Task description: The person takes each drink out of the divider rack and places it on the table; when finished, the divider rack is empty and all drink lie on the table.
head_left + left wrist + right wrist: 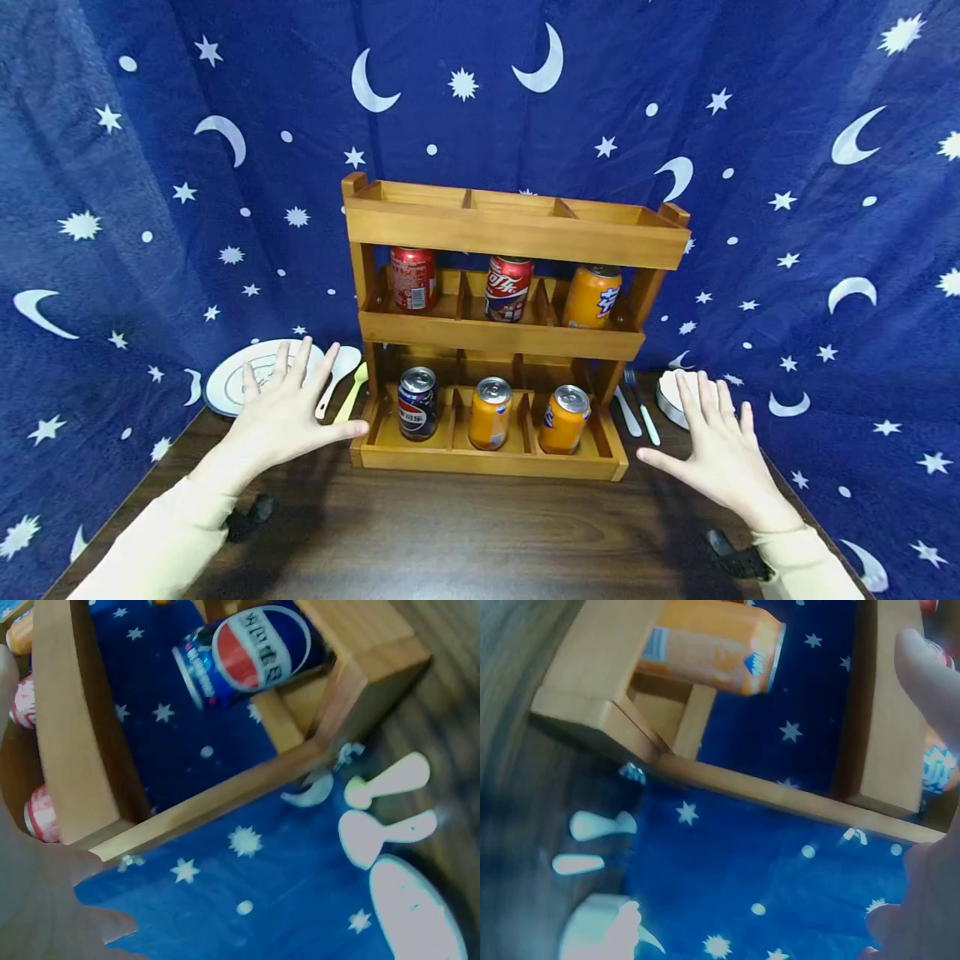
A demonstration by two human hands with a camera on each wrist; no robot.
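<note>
Starry blue backdrop (150, 167); wooden rack (510, 333) holds six cans; left hand (281, 412), right hand (720, 446) grips spread, empty.

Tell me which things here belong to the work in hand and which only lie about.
In hand:
- rack
- blue can
- five other cans on its two lower shelves, e.g. orange can
- left hand and right hand, open, either side of the rack

Lying about:
- plate
- spoons
- fork
- white bowl

The dark blue can (251, 656) shows the Pepsi globe emblem; the other cans' lettering is too blurred to read.
</note>
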